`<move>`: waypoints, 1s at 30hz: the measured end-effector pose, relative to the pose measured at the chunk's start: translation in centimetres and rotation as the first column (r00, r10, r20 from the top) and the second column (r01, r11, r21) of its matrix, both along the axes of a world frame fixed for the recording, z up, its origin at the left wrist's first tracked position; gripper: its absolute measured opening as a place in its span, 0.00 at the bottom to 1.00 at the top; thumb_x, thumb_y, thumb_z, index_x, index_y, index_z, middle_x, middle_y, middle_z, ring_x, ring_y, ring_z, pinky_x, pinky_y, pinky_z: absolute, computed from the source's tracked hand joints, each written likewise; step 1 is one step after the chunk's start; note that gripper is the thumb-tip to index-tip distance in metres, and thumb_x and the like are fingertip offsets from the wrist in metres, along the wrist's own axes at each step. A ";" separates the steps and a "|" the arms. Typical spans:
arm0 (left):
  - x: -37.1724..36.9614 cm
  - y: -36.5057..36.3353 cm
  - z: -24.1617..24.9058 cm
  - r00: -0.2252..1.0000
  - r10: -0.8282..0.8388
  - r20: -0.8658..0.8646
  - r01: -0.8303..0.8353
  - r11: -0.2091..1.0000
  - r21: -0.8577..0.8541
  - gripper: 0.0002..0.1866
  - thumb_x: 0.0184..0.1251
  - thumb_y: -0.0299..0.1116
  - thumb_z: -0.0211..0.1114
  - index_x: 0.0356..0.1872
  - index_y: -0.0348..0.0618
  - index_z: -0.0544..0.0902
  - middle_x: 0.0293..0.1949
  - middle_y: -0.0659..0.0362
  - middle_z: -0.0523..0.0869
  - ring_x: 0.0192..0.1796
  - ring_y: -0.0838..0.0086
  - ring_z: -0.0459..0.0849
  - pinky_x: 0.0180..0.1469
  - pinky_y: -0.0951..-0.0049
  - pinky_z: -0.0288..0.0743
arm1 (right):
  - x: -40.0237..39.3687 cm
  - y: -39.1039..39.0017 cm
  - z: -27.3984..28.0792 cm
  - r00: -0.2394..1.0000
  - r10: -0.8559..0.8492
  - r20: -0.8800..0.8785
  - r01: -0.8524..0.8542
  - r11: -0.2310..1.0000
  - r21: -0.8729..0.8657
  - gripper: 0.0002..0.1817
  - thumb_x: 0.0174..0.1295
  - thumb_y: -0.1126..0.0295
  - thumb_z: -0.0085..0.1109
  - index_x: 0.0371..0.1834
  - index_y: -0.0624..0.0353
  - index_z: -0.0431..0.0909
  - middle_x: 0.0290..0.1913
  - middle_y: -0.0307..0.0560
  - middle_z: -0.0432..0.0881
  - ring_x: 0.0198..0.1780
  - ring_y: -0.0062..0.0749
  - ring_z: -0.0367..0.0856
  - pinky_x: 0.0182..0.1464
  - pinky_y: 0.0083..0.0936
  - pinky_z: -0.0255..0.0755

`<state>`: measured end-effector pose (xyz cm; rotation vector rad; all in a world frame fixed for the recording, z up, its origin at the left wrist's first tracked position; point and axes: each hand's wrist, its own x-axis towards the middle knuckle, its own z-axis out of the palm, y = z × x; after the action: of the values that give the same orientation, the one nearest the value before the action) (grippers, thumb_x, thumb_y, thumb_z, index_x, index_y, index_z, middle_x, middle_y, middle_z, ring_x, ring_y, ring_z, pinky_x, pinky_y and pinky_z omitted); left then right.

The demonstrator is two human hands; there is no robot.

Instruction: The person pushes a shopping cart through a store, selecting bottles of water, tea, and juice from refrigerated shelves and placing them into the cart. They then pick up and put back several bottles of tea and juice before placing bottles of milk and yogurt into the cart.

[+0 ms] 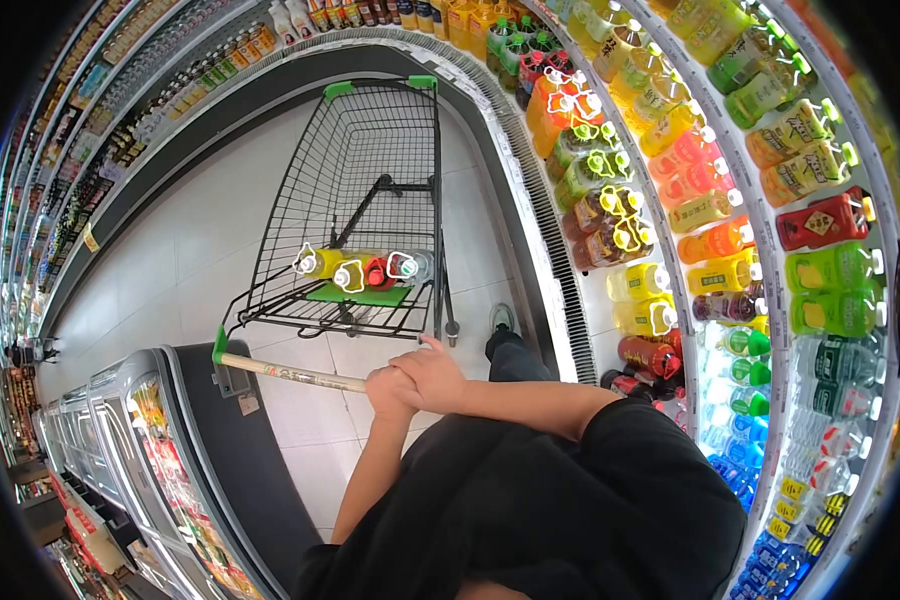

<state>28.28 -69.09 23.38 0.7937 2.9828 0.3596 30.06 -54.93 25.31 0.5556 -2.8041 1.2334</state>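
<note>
My left hand is closed around the pale handle of a black wire shopping cart with green corner pieces. Lying partly across it is my right hand, fingers bent over the left one and palm over the handle's right part, which is hidden. Several drink bottles sit at the cart's near end, by a green panel. Among them are a yellow bottle, one with a red top and a clear bottle. White carrying loops show on some of their necks.
A lit drinks shelf with rows of coloured bottles curves along the right. Another stocked shelf borders the left and back. A freezer cabinet stands at lower left. My shoe is on the tiled floor, right of the cart.
</note>
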 end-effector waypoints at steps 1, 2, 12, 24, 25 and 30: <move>-0.5 -0.1 -0.1 1.000 0.018 0.005 -0.018 0.999 -0.032 0.11 0.49 0.44 0.70 0.17 0.54 0.78 0.17 0.60 0.82 0.21 0.62 0.84 0.29 0.63 0.74 | -0.6 -0.1 -0.2 0.999 0.017 0.032 -0.017 1.000 0.006 0.27 0.61 0.51 0.63 0.58 0.56 0.78 0.48 0.48 0.86 0.49 0.45 0.84 0.74 0.57 0.55; -1.2 -0.3 -0.1 0.999 0.037 0.013 -0.036 0.997 -0.069 0.11 0.48 0.44 0.70 0.18 0.54 0.78 0.17 0.60 0.82 0.22 0.62 0.84 0.30 0.62 0.74 | -1.5 -0.2 -0.1 0.997 0.031 0.071 -0.031 0.999 0.008 0.28 0.61 0.49 0.62 0.58 0.56 0.79 0.48 0.48 0.86 0.49 0.45 0.84 0.75 0.56 0.55; -10.1 -4.0 0.0 0.999 0.030 -0.029 -0.034 0.983 -0.180 0.12 0.51 0.42 0.68 0.16 0.51 0.78 0.17 0.56 0.81 0.21 0.57 0.82 0.33 0.60 0.71 | -11.4 -1.8 -0.8 0.924 0.295 0.245 -0.264 0.953 -0.151 0.34 0.67 0.48 0.58 0.69 0.60 0.70 0.57 0.55 0.81 0.60 0.48 0.79 0.77 0.52 0.53; -16.1 -7.2 0.5 0.997 0.048 0.058 -0.050 0.998 0.035 0.14 0.52 0.31 0.62 0.11 0.42 0.71 0.16 0.50 0.77 0.21 0.49 0.76 0.32 0.52 0.69 | -15.7 13.3 -4.2 0.974 -0.005 0.226 0.051 0.979 -0.200 0.29 0.66 0.57 0.64 0.66 0.61 0.73 0.66 0.61 0.75 0.69 0.57 0.71 0.70 0.45 0.68; -16.3 -7.1 0.7 0.997 0.042 0.062 -0.044 0.999 0.030 0.13 0.52 0.30 0.62 0.12 0.42 0.71 0.16 0.49 0.78 0.21 0.49 0.76 0.32 0.52 0.69 | -15.9 15.1 -4.5 0.967 -0.093 0.235 0.136 0.975 -0.175 0.28 0.65 0.57 0.64 0.64 0.61 0.75 0.66 0.61 0.75 0.69 0.58 0.70 0.70 0.46 0.68; -17.6 -7.8 1.6 0.994 0.041 0.103 -0.044 0.999 0.032 0.14 0.55 0.31 0.62 0.13 0.40 0.71 0.16 0.48 0.77 0.22 0.47 0.76 0.32 0.50 0.70 | -15.0 23.8 -4.7 0.869 -0.421 0.260 0.412 0.907 0.091 0.21 0.65 0.62 0.65 0.58 0.61 0.80 0.62 0.59 0.78 0.65 0.56 0.75 0.67 0.43 0.71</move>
<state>10.67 -76.89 24.95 0.6934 2.9096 0.4402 15.06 -31.17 20.57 -0.2433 -2.9343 1.2474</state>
